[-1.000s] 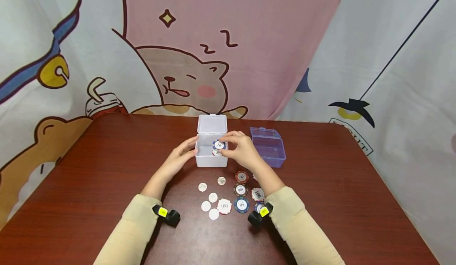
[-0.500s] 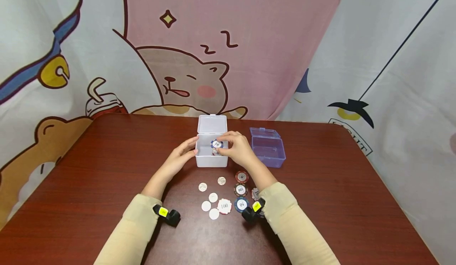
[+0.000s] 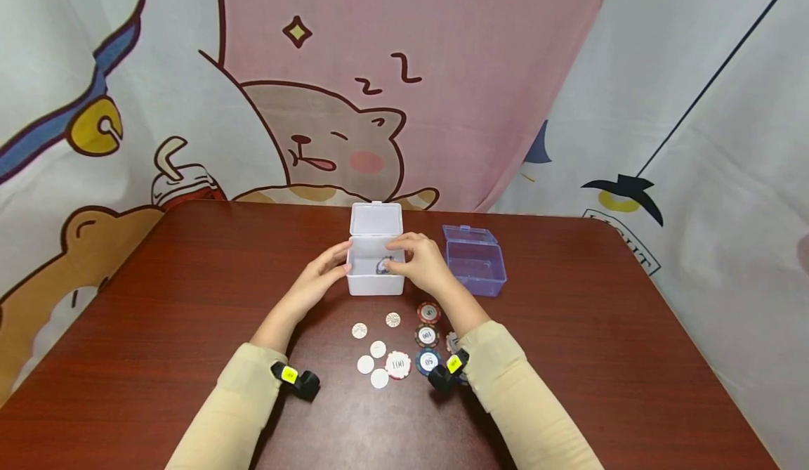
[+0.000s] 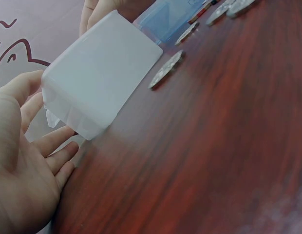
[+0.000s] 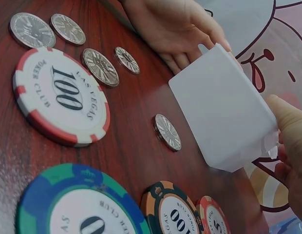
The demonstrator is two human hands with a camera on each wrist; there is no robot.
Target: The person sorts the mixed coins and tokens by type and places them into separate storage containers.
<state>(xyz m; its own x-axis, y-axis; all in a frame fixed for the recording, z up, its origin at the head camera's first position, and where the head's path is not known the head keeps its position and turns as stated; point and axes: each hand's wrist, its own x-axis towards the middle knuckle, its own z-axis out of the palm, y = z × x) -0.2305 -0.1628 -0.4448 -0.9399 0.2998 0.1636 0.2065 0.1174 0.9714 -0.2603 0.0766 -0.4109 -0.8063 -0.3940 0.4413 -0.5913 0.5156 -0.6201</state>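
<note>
A white plastic box [image 3: 376,285] stands on the table with its lid raised at the back. My left hand [image 3: 321,271] touches its left side; in the left wrist view the thumb meets a corner and the fingers are extended. The right hand [image 3: 422,266] is at the box's right side, thumb and fingers parted over the rim. A poker chip [image 3: 383,265] shows low inside the box by the right thumb, partly hidden. In front lie silvery coins [image 5: 168,132], a red-and-white 100 chip [image 5: 62,96], a blue-green chip [image 5: 87,195] and an orange-and-black 100 chip [image 5: 171,209].
To the right of the white box stands a translucent purple-blue box [image 3: 485,284] with its lid up. A red chip [image 3: 429,312] lies near the right forearm, which partly covers other chips. A printed curtain [image 3: 480,90] hangs behind the table [image 3: 594,329].
The chip marked 10, earlier between the right thumb and fingers, has dropped into the white box. The right forearm has shifted slightly left. The left hand stays in place.
</note>
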